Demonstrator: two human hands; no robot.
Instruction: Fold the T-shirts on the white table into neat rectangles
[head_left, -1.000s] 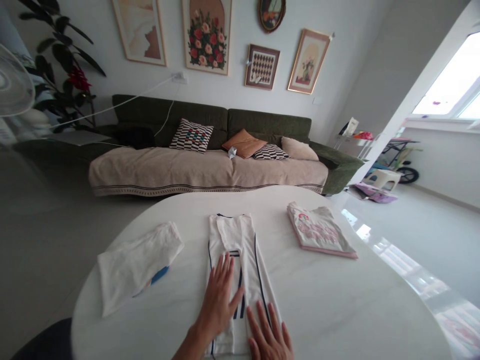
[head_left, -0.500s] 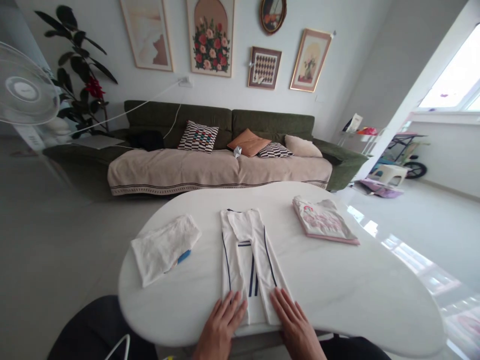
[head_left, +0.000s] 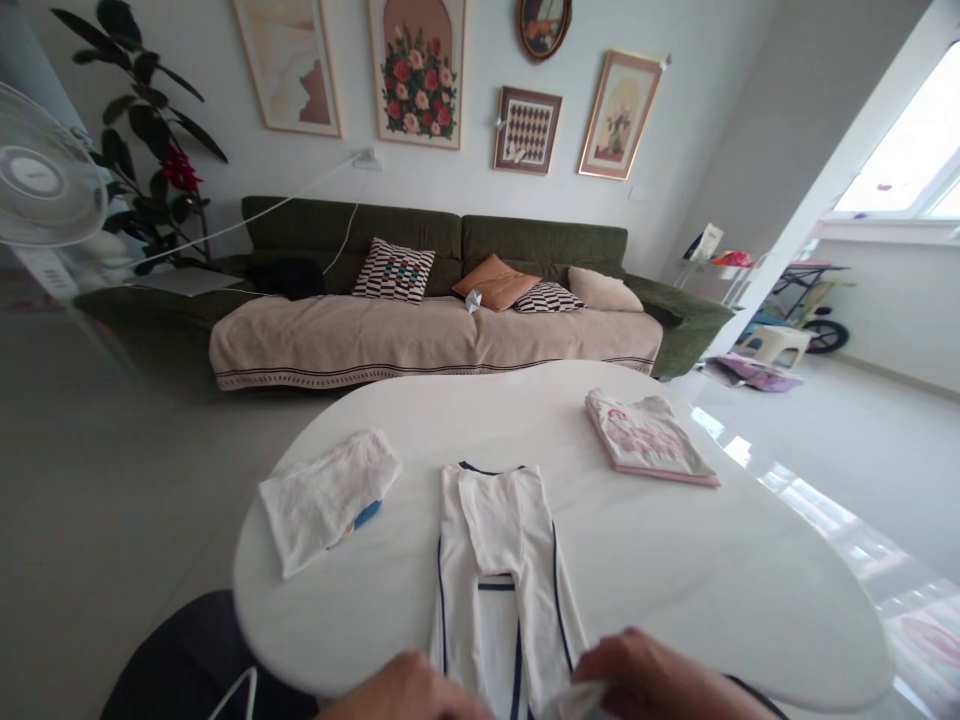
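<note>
A long white shirt (head_left: 491,530) with navy piping lies folded lengthwise on the table, its dark-edged neckline facing away from me. The lower end runs toward the near edge and out of the picture. My right hand (head_left: 649,672) is closed on a bunched bit of its near end, at the right side. At the left side, my left hand (head_left: 412,690) has its fingers curled at the shirt; the bottom of the picture cuts off the fingertips. Both hands are somewhat blurred.
On the white table (head_left: 720,580), a folded white garment (head_left: 330,495) with a blue patch lies left, and a folded stack of white and pink clothes (head_left: 651,438) lies right. A dark seat (head_left: 202,660) stands at the lower left. Behind is a green sofa (head_left: 544,240).
The shirt has slid toward me, its neckline now nearer. My hands, flat on its lower end before, have drawn back to the picture's bottom edge and closed on the fabric.
</note>
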